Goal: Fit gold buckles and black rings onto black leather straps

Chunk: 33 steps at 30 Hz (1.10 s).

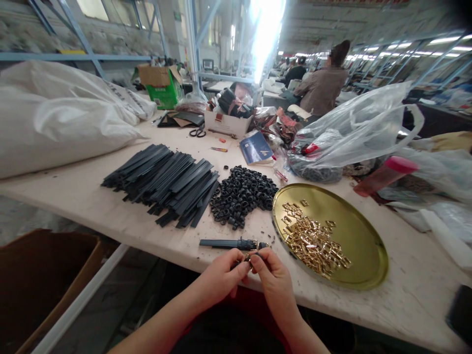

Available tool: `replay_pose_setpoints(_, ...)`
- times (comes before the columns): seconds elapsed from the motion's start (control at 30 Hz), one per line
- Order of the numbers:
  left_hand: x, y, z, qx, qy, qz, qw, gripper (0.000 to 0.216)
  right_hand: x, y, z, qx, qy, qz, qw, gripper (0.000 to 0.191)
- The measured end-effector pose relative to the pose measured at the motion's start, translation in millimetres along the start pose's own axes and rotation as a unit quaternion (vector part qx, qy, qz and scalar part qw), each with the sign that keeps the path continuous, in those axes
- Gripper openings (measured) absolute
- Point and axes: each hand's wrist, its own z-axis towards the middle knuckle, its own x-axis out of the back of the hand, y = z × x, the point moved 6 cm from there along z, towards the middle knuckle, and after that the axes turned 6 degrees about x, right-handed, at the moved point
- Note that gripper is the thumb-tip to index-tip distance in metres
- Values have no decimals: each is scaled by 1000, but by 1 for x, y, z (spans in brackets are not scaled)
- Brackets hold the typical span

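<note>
At the table's front edge, my left hand (231,269) and my right hand (272,269) meet, fingertips pinched on a small dark strap piece (248,257) with a glint of gold metal. My fingers hide most of it. Just beyond them lies a short stack of dark straps (224,243) with gold buckles at its right end. A heap of black strap loops (241,194) sits farther back. To its left many flat dark strips (162,182) lie side by side. On the right, a round gold tray (368,236) carries a pile of gold buckles (313,243).
A white sack (66,118) covers the table's left end. Behind are scissors (197,132), a blue booklet (257,147) and a full white box (226,123). A clear plastic bag (354,132) and a pink-lidded container (385,176) stand right. A person (322,88) sits beyond.
</note>
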Motion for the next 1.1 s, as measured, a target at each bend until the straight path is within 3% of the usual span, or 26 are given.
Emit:
replay_pose_setpoints(0.23,-5,2,1,12,-1,-51,999,21,5,1,1,-42,15,-13,999,33)
replay_pose_setpoints(0.47,-2,1,1,41,23,-47,998,20,10,-10,-1,63,45,-124,989,27)
replay_pose_setpoints(0.67,-2,2,3,32,7,-69,997,17,7,1,7,-30,10,-55,998,36)
replay_pose_setpoints(0.87,-3,-1,8,47,31,-70,996,16,12,-6,6,36,59,-110,992,32)
replay_pose_setpoints(1.03,-3,1,8,39,19,-91,995,19,3,18,12,-109,-8,74,991,36)
replay_pose_setpoints(1.1,-3,1,7,35,14,-104,994,21,-1,18,12,-131,-47,114,984,33)
